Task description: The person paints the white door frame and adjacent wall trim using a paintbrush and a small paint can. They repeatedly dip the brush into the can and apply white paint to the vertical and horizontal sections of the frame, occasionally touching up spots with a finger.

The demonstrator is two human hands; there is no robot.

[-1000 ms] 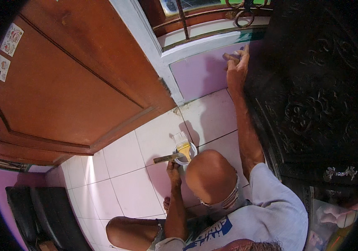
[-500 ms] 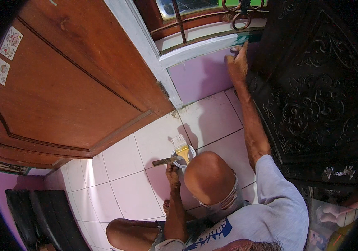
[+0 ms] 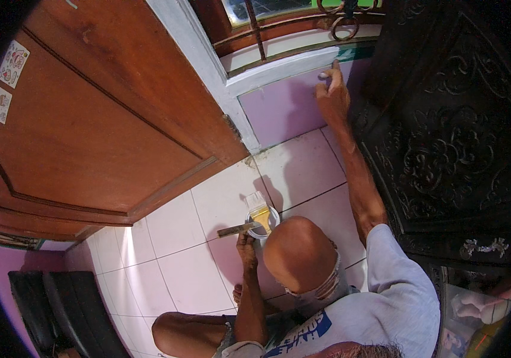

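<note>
My left hand (image 3: 247, 253) is closed around a small white paint pot (image 3: 276, 219) in front of my raised knee. Across the pot lies a paintbrush (image 3: 259, 213) with pale bristles and a yellow body. A flat tool with a brown handle (image 3: 235, 230), probably a scraper, also rests over the rim. Up at the window, my right hand (image 3: 334, 100) has its index finger stretched to the lower ledge (image 3: 285, 70), close to where white paint meets green. Its thumb stands apart, and I see nothing held in it.
A brown wooden door (image 3: 106, 131) stands at left, and a dark carved wooden panel (image 3: 446, 137) is close beside my right arm. Iron bars (image 3: 256, 30) cross the window. Black cushioned furniture (image 3: 76, 310) is at lower left, above pale floor tiles (image 3: 187, 274).
My right hand has shifted left and slightly down along the ledge, from the green part toward the white part. My left hand, pot and brush stay in place.
</note>
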